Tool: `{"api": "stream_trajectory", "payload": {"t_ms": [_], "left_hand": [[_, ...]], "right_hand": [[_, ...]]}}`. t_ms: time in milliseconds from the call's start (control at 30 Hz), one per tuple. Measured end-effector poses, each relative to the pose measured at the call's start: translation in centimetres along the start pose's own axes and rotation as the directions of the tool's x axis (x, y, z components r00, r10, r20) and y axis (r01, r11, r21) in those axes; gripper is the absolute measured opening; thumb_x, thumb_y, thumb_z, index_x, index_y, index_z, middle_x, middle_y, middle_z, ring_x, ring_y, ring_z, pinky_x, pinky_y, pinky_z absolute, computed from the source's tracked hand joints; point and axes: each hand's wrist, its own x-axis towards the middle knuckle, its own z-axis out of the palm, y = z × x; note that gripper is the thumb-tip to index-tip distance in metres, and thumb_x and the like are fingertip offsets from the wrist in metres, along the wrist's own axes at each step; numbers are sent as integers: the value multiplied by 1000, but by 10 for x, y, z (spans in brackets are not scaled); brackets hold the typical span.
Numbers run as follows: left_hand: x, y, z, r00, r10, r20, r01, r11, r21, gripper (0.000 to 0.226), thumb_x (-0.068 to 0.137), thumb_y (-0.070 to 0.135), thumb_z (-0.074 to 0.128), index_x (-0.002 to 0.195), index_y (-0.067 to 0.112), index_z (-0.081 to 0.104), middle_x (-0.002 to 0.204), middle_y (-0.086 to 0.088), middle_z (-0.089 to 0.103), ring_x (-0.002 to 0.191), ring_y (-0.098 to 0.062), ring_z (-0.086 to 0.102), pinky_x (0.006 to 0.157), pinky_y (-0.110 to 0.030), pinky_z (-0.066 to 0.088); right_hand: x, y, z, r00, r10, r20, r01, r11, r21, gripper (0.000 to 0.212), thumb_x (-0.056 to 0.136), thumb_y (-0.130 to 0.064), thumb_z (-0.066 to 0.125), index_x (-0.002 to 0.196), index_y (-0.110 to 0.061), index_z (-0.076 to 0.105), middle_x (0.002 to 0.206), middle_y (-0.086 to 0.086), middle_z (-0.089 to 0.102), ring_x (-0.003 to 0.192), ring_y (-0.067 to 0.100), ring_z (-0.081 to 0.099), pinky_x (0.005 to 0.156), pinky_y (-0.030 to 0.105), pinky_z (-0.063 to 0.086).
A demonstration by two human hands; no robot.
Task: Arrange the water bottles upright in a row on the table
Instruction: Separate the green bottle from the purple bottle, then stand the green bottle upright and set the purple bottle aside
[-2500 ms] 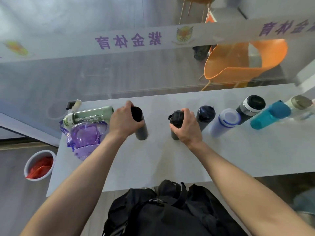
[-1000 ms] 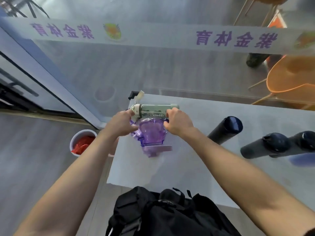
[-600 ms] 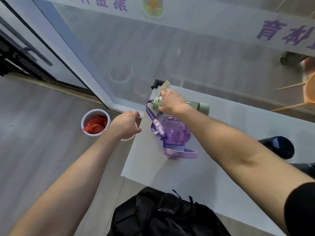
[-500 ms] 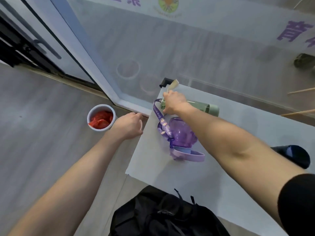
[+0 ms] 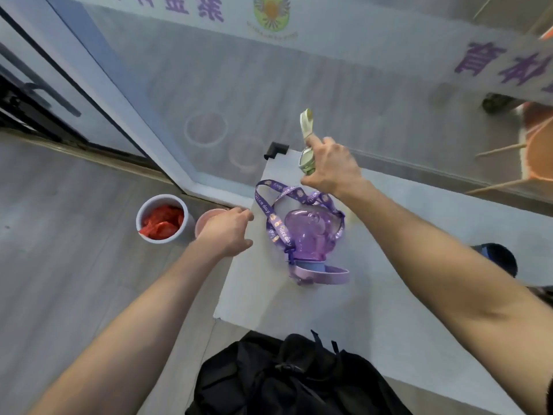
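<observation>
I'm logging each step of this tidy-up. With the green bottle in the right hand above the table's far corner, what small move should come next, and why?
Probably lower the green bottle base-first onto the bare table beyond the purple bottle. The right hand grips it lifted and roughly upright, flap at top, while the purple bottle lies on its side, strap spread. The left hand is empty at the table's edge.

Grey plank floor (image 5: 59, 280) fills the left of the frame. A glass wall (image 5: 299, 85) with purple lettering crosses the top; an orange chair (image 5: 538, 151) shows at right, behind it.
</observation>
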Motion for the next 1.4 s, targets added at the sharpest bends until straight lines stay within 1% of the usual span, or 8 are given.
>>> {"api": "stream_trajectory", "payload": {"t_ms": [167, 400, 600, 800, 1033, 1100, 1200, 1400], "left_hand": [[15, 49, -18, 985, 104, -141, -110, 993, -34, 44, 96, 33, 64, 140, 25, 59, 138, -1, 62, 123, -30, 64, 94, -43, 52], [22, 99, -26, 957, 236, -171, -239, 971, 7, 44, 98, 30, 60, 141, 23, 64, 139, -4, 64, 124, -31, 64, 98, -45, 55], [17, 112, -25, 931, 298, -213, -297, 954, 35, 49, 106, 56, 50, 133, 20, 69, 131, -4, 65, 118, -29, 65, 94, -46, 57], [9, 116, -14, 899, 362, -248, -356, 932, 73, 46, 107, 57, 50, 128, 21, 71, 124, -3, 66, 111, -27, 68, 89, -45, 59], [-13, 135, 8, 876, 367, -313, -344, 930, 126, 52, 102, 66, 48, 116, 22, 72, 119, -1, 69, 107, -27, 70, 83, -42, 59], [-24, 143, 18, 888, 366, -280, -342, 931, 131, 64, 95, 78, 42, 114, 24, 72, 118, 2, 70, 107, -25, 69, 83, -42, 58], [-36, 150, 35, 915, 362, -178, -334, 927, 170, 69, 90, 84, 50, 123, 26, 66, 119, 1, 71, 109, -27, 70, 87, -43, 57], [-43, 157, 59, 881, 421, -215, -354, 890, 288, 38, 109, 47, 54, 130, 16, 54, 111, -12, 72, 96, -43, 72, 70, -41, 38]], "right_hand": [[-69, 61, -39, 927, 267, -265, -229, 959, 167, 76, 76, -39, 83, 143, -19, 53, 108, 14, 62, 88, 37, 64, 79, 42, 56], [-121, 99, -35, 802, 517, -298, -439, 850, 292, 61, 85, -44, 72, 139, -23, 53, 113, 17, 58, 89, 39, 63, 84, 40, 53], [-124, 92, -36, 828, 502, -251, -411, 847, 338, 70, 86, -45, 71, 149, -28, 45, 117, 15, 56, 95, 37, 62, 87, 41, 54], [-140, 94, -53, 842, 499, -203, -423, 846, 325, 112, 75, -58, 84, 166, -22, 29, 137, 17, 53, 120, 37, 61, 98, 45, 55], [-210, 86, -37, 803, 498, -328, -408, 860, 306, 73, 85, -47, 78, 141, -8, 54, 130, 17, 58, 111, 40, 64, 87, 47, 57], [-232, 87, -16, 824, 507, -252, -431, 851, 300, 58, 90, -42, 75, 133, -6, 61, 127, 17, 61, 107, 41, 67, 85, 47, 58], [-260, 89, 22, 861, 507, 26, -501, 840, 210, 47, 95, -41, 68, 129, -9, 64, 128, 16, 64, 113, 38, 68, 92, 44, 57], [-306, 94, 74, 798, 443, 408, -497, 867, 31, 50, 93, -39, 64, 137, -16, 64, 136, 12, 68, 122, 34, 68, 99, 39, 56]]}}
